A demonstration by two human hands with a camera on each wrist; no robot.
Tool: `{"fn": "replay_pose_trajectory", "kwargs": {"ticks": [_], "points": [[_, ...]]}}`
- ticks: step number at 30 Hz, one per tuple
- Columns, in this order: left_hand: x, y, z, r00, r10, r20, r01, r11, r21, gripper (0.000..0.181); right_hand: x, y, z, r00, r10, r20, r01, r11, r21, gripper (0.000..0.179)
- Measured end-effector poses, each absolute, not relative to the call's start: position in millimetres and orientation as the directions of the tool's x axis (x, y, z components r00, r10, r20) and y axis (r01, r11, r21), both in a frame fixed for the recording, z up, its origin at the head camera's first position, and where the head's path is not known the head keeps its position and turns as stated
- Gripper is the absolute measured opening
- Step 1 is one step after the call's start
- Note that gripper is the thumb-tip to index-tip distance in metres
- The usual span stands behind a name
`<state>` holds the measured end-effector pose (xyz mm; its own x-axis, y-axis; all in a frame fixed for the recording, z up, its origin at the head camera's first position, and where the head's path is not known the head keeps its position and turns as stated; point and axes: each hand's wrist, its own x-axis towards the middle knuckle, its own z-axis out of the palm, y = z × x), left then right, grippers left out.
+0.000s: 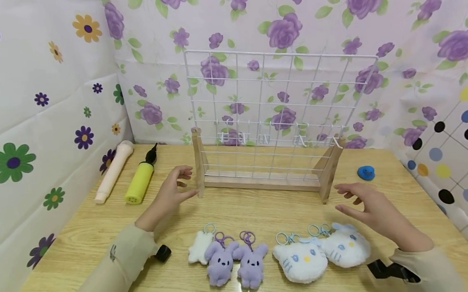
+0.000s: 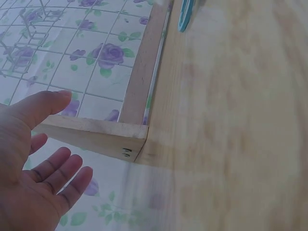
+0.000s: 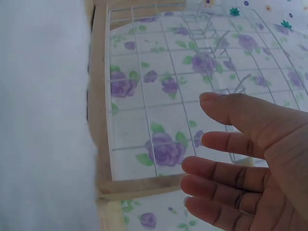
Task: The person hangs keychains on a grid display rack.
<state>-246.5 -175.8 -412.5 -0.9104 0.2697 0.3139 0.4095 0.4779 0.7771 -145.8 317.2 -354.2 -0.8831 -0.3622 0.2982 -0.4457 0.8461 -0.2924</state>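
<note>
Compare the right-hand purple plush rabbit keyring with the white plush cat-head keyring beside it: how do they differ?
The purple plush rabbit keyring has a whole body with limbs; the white plush cat-head keyring is only a head. The rabbit is narrower, the cat head wider. The rabbit's eyes are black, the cat head's blue. Both lie face up on the pale wood-grain table.

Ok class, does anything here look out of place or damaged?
Nothing looks damaged. The small white plush is mildly odd: no face shows on it, unlike the purple plush overlapping it in the head view.
</note>
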Motion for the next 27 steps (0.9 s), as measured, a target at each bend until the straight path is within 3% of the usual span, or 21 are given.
{"fn": "replay_pose_trajectory", "kwargs": {"ticks": [15, 27], "points": [[-258.1, -162.9, -414.2, -0.946, 0.226, 0.233, 0.309, 0.406, 0.86, 0.057, -144.9, 299.7, -369.3, -0.851, -0.451, 0.269, -0.523, 0.772, -0.362, 0.032], [-259.8, -158.6, -421.2, -0.945, 0.184, 0.272, 0.324, 0.39, 0.862, 0.059, -152.8, 293.9, -388.4, -0.827, -0.529, 0.192, -0.559, 0.732, -0.389, 0.024]]}}
